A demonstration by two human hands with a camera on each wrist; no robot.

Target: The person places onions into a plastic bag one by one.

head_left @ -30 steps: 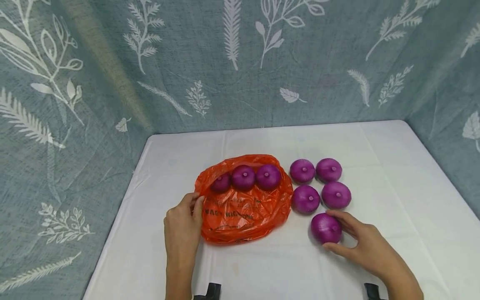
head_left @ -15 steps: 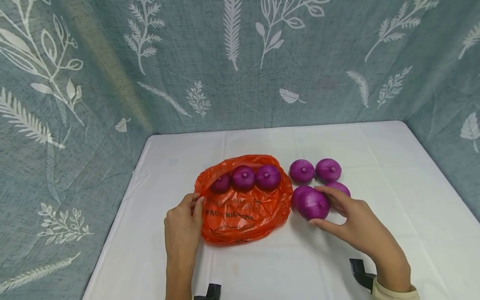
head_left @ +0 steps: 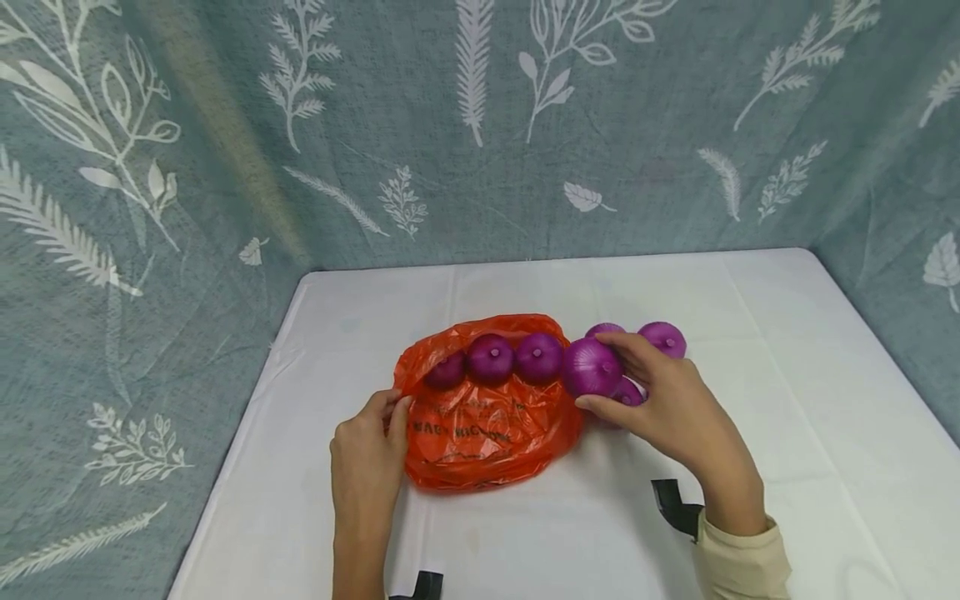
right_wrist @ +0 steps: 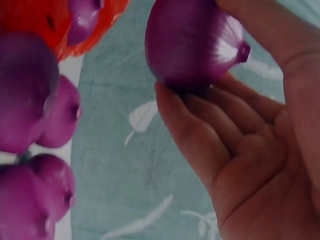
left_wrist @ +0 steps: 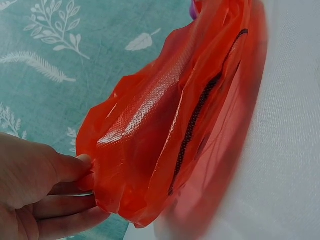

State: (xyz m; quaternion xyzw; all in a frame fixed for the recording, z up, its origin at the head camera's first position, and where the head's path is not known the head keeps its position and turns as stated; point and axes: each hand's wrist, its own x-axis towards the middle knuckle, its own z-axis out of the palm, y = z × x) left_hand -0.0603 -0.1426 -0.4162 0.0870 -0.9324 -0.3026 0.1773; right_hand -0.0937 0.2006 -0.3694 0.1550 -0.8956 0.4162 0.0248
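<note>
- Our left hand [head_left: 367,454] pinches the left edge of the thin red plastic bag [head_left: 480,454]; a light, even pull should hold its mouth wide.
- Our right hand [head_left: 671,410] pinches a shiny, round purple onion [head_left: 589,367], held up beside the bag's right edge; we should lift it high so it doesn't bump that edge.

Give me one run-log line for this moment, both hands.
left hand: pinches rim of red-orange bag; right hand: holds purple onion; in bag: three onions visible; beside bag: four onions
</note>
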